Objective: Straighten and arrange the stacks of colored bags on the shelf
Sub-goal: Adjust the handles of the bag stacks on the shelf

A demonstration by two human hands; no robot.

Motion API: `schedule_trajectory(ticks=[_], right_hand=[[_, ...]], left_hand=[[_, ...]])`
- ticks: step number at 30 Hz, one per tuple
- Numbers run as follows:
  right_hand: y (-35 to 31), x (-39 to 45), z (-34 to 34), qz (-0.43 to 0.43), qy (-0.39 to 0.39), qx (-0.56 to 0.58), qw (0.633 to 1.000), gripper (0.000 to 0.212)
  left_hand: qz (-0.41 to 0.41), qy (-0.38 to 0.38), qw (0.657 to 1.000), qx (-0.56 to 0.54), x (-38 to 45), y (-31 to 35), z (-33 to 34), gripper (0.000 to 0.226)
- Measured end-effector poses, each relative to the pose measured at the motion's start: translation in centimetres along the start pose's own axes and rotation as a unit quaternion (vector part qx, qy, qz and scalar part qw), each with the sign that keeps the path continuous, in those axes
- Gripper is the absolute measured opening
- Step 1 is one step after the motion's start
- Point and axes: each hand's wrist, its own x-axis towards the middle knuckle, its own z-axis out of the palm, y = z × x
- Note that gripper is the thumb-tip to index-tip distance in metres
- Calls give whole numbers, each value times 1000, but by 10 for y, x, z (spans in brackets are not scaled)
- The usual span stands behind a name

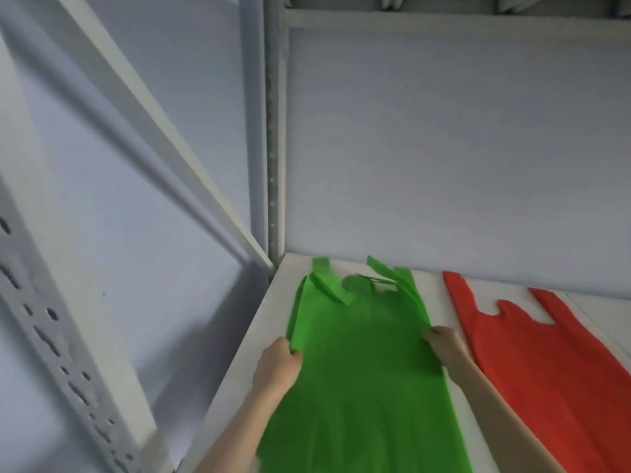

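Head view shows the left hand and right hand pinching the green bag stack by its side edges, its handles splayed and unaligned, while the red bag stack lies flat on the shelf, seemingly tidy.

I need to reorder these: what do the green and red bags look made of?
Green bags: probably thin non-woven fabric or matte plastic; the surface is dull with no glare and the handles fold in soft creases. Red bags: the same vest cut and flat matte look, likely the same material. The blur hides any weave.

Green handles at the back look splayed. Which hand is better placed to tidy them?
Probably the left hand: its side's handle lies folded over the green stack. The right hand can keep pinching the opposite edge.
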Motion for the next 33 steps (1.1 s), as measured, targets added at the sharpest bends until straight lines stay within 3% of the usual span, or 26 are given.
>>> schedule_trajectory(ticks=[3, 8, 17, 20, 23, 29, 33], right_hand=[[-17, -2, -6, 20, -25, 8, 999, 21], [-24, -8, -1, 17, -20, -3, 1000, 26], [-23, -11, -1, 37, -21, 0, 999, 35], [-21, -20, -4, -6, -6, -27, 1000, 48], [-13, -31, -6, -31, -7, -69, 997, 48], [-22, -59, -14, -62, -18, -207, 976, 47], [-58, -102, -34, -99, -73, -264, 957, 38]], left_hand=[[2, 2, 1000, -30, 4, 7, -7, 10], [-13, -4, 999, -34, 12, 8, -7, 27], [-32, -27, 998, -38, 10, 13, -11, 13], [-17, 13, 1000, 10, 2, 11, -16, 12], [-4, 33, 998, 52, -7, 2, -15, 31], [53, 24, 986, 153, -36, 16, -29, 31], [105, -41, 975, 193, -79, 51, -60, 33]])
